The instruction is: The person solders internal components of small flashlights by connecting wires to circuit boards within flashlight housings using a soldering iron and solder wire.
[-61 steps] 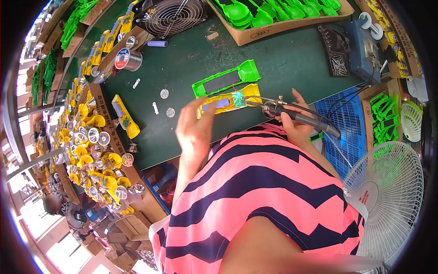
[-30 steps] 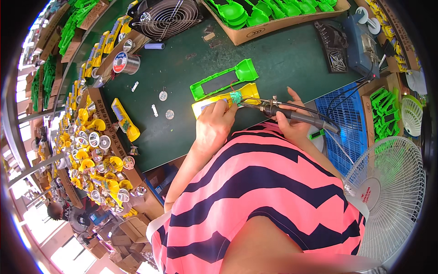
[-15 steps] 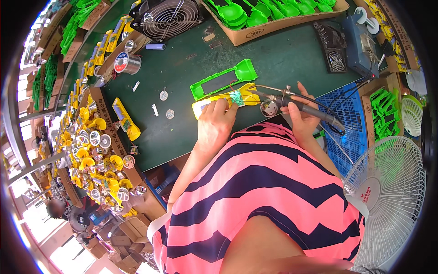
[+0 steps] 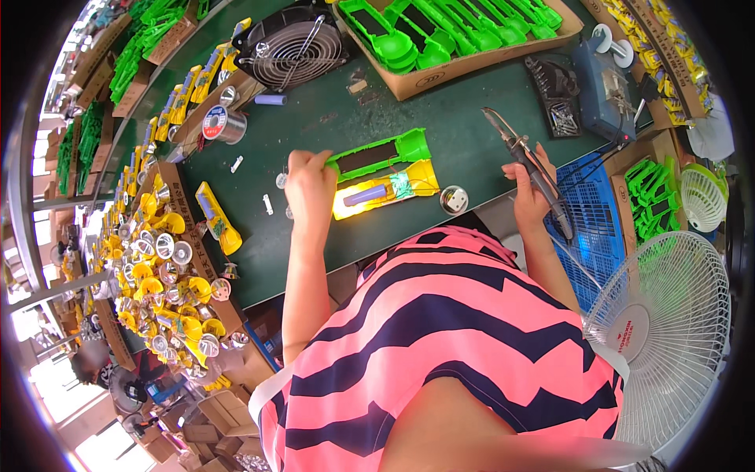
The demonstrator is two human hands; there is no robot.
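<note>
My right hand [image 4: 531,197] grips a soldering iron [image 4: 543,182] that has a thin metal tube along its tip; the tip points up and away, raised off the parts. My left hand [image 4: 308,189] is closed, its thumb and fingertips at the left end of a green plastic housing [image 4: 377,160]; what they pinch, if anything, is hidden. Just nearer to me lies a yellow shell [image 4: 417,181] holding a purple battery cell [image 4: 366,195] and a small green circuit board [image 4: 401,186]. A round silver reflector [image 4: 454,200] sits by the shell's right end.
A solder spool [image 4: 225,125], a loose purple cell [image 4: 270,100] and another yellow shell [image 4: 218,218] lie leftward. A carton of green housings [image 4: 421,81] and a black metal fan [image 4: 295,51] stand at the back. Blue crate [image 4: 586,228] and white fan [image 4: 668,338] are at right.
My left hand has left the yellow shell and moved left to the green housing's end. My right hand has drawn the soldering iron away from the circuit board, its tip now pointing away from me.
</note>
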